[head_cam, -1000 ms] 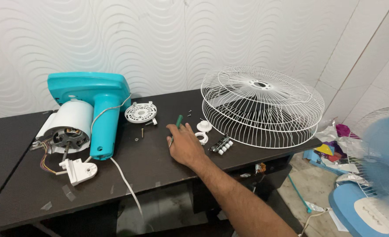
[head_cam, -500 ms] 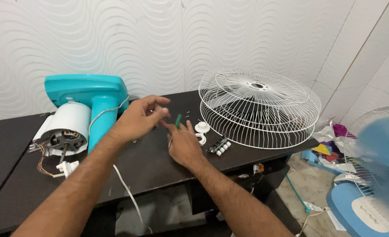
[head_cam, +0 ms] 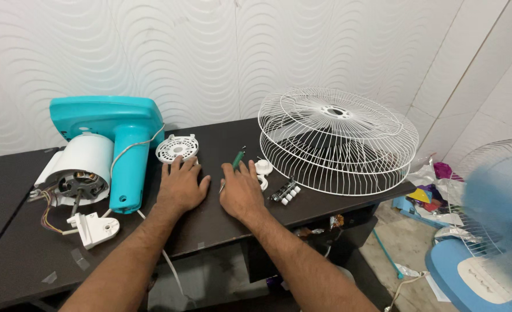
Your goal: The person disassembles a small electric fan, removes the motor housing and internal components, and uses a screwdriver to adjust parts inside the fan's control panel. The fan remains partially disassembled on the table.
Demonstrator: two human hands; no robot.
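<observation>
blue fan [head_cam: 493, 231]: blurred, cut off right | screwdriver [head_cam: 236, 162]: tip under right hand [head_cam: 241, 193]

Both hands lay flat on the table [head_cam: 13, 173], the left hand [head_cam: 180, 186] just left of the right hand [head_cam: 241, 192], with a screwdriver [head_cam: 233, 166] between them. The fan motor [head_cam: 102, 151] sat to the left, with a round disc [head_cam: 177, 148] behind the left hand. The wire cage [head_cam: 337, 138] stood to the right, with a small button block [head_cam: 285, 192] before it.
</observation>
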